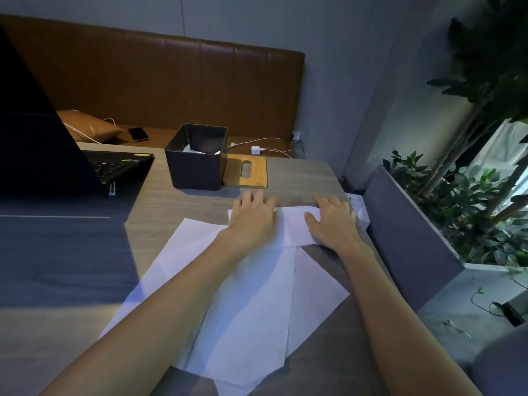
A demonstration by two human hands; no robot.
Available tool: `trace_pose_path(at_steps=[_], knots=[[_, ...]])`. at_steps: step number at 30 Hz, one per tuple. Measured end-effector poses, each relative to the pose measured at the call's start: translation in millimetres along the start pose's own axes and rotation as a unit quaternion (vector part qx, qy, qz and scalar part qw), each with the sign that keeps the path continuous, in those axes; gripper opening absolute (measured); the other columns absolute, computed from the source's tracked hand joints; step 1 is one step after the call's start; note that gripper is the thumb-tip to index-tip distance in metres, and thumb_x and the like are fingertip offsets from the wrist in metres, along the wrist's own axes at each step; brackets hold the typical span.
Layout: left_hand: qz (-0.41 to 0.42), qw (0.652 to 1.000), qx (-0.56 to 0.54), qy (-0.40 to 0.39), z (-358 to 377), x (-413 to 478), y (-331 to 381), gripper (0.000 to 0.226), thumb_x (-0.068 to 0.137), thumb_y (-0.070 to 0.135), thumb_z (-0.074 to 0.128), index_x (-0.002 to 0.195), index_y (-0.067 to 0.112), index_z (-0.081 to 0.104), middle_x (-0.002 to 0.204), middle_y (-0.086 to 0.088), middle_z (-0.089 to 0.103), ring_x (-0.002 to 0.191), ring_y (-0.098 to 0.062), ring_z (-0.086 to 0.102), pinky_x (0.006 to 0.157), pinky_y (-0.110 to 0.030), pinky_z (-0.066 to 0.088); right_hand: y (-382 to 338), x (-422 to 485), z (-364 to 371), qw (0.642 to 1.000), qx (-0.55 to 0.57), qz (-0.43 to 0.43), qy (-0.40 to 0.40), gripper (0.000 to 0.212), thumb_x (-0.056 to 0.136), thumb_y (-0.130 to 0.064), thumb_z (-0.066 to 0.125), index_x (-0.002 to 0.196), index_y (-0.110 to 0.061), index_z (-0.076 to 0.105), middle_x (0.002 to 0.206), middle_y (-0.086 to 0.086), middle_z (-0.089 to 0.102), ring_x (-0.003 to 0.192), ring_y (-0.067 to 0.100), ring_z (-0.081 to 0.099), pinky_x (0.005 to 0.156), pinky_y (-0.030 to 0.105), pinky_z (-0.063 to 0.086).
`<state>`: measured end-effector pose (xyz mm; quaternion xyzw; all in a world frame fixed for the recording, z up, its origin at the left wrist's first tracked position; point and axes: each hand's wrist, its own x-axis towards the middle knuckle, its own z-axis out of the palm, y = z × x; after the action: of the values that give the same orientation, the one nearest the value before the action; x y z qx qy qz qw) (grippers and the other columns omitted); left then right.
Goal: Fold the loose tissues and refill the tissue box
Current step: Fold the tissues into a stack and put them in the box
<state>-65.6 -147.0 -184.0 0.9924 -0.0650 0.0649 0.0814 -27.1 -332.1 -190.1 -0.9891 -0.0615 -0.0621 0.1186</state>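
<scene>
A folded white tissue (295,224) lies across the table beyond the loose sheets. My left hand (253,217) presses flat on its left end, fingers spread. My right hand (333,221) presses flat on its right end. Several loose white tissues (251,304) lie spread under my forearms. The dark open tissue box (197,164) stands behind my hands with some white tissue inside. Its wooden lid (248,171), with an oval slot, lies flat to the right of the box.
An open black laptop (57,155) fills the left of the wooden table (177,207). A brown bench behind holds a phone (138,134), a cushion and a white charger (255,150) with cable. A grey planter (408,241) with plants stands close on the right.
</scene>
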Motion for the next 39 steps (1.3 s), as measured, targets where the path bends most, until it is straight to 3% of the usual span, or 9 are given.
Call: trace_pose_path(at_steps=[5, 10, 13, 16, 21, 25, 28, 33, 39], knots=[[-0.012, 0.994, -0.112, -0.013, 7.6, 7.2, -18.3, 0.033, 0.104, 0.04, 0.047, 0.132, 0.026, 0.056, 0.133, -0.001, 0.046, 0.127, -0.025, 0.035, 0.106, -0.042, 0.026, -3.3, -3.2, 1.0, 0.999, 0.019, -0.03, 0.008, 0.033, 0.098, -0.051, 0.051, 0.115, -0.027, 0.065, 0.127, -0.002, 0.059, 0.12, 0.024, 0.048, 0.108, 0.042, 0.033], [-0.041, 0.981, -0.182, -0.05, 2.7, 14.5, -20.1, 0.027, 0.093, 0.045, 0.065, 0.115, 0.033, 0.053, 0.128, 0.004, 0.049, 0.12, -0.02, 0.036, 0.1, -0.04, 0.025, -5.8, -2.2, 6.2, 0.991, 0.092, -0.084, 0.051, 0.008, 0.095, -0.025, 0.06, 0.087, -0.024, 0.059, 0.093, -0.005, 0.061, 0.095, 0.021, 0.056, 0.088, 0.038, 0.043], [-0.05, 0.978, -0.176, -0.097, -2.5, 17.6, -27.7, 0.041, 0.088, 0.05, 0.071, 0.123, 0.034, 0.057, 0.128, 0.003, 0.052, 0.12, -0.02, 0.045, 0.102, -0.04, 0.039, -5.7, -1.4, 5.7, 0.988, 0.128, -0.081, 0.037, 0.005, 0.097, -0.018, 0.061, 0.097, -0.023, 0.059, 0.092, -0.004, 0.065, 0.086, 0.016, 0.061, 0.08, 0.033, 0.053], [-0.059, 0.966, -0.209, -0.141, -14.3, 17.5, -35.5, 0.045, 0.086, 0.048, 0.075, 0.125, 0.03, 0.059, 0.121, 0.006, 0.055, 0.107, -0.017, 0.056, 0.084, -0.03, 0.05, -6.1, 0.1, 5.5, 0.984, 0.152, -0.083, 0.041, 0.008, 0.099, -0.017, 0.059, 0.104, -0.021, 0.064, 0.096, -0.003, 0.067, 0.087, 0.014, 0.061, 0.083, 0.035, 0.056], [-0.063, 0.953, -0.285, -0.077, -24.6, 16.8, -51.1, 0.015, 0.095, 0.034, 0.068, 0.101, 0.022, 0.074, 0.096, 0.004, 0.068, 0.091, -0.014, 0.064, 0.065, -0.022, 0.05, -8.1, -0.8, 1.7, 0.978, 0.18, -0.078, 0.073, 0.016, 0.101, -0.019, 0.058, 0.113, -0.016, 0.068, 0.111, 0.002, 0.069, 0.096, 0.011, 0.059, 0.086, 0.022, 0.046], [-0.086, 0.941, -0.323, -0.052, -32.6, 16.7, -59.7, 0.013, 0.093, 0.029, 0.073, 0.096, 0.019, 0.079, 0.092, 0.001, 0.069, 0.09, -0.016, 0.066, 0.074, -0.031, 0.061, -4.1, -1.3, -4.3, 0.978, 0.171, -0.062, 0.105, 0.025, 0.102, -0.015, 0.055, 0.124, -0.015, 0.065, 0.119, 0.003, 0.07, 0.102, 0.017, 0.064, 0.088, 0.022, 0.049], [-0.096, 0.951, -0.288, -0.059, -29.5, 17.3, -64.8, 0.006, 0.09, 0.027, 0.076, 0.091, 0.022, 0.078, 0.09, 0.003, 0.069, 0.089, -0.017, 0.066, 0.074, -0.029, 0.06, -3.7, 0.8, -5.3, 0.989, 0.105, -0.032, 0.102, 0.032, 0.101, -0.017, 0.055, 0.133, -0.018, 0.06, 0.121, 0.006, 0.07, 0.103, 0.024, 0.064, 0.093, 0.037, 0.055], [-0.07, 0.959, -0.268, -0.059, -24.5, 18.4, -56.5, 0.004, 0.087, 0.026, 0.079, 0.091, 0.025, 0.078, 0.087, 0.006, 0.068, 0.086, -0.014, 0.063, 0.07, -0.023, 0.053, -20.3, -5.0, 0.8, 0.984, 0.08, -0.122, 0.098, 0.035, 0.102, -0.032, 0.054, 0.135, -0.021, 0.061, 0.135, -0.001, 0.063, 0.127, 0.022, 0.05, 0.113, 0.042, 0.031], [-0.069, 0.959, -0.272, -0.045, -26.6, 20.3, -67.7, 0.005, 0.086, 0.023, 0.08, 0.09, 0.025, 0.079, 0.093, 0.004, 0.07, 0.092, -0.015, 0.064, 0.077, -0.027, 0.057, -27.5, 1.4, 7.9, 0.987, -0.001, -0.152, 0.044, 0.027, 0.106, -0.029, 0.043, 0.118, -0.023, 0.066, 0.125, -0.003, 0.065, 0.115, 0.018, 0.05, 0.1, 0.034, 0.034]])
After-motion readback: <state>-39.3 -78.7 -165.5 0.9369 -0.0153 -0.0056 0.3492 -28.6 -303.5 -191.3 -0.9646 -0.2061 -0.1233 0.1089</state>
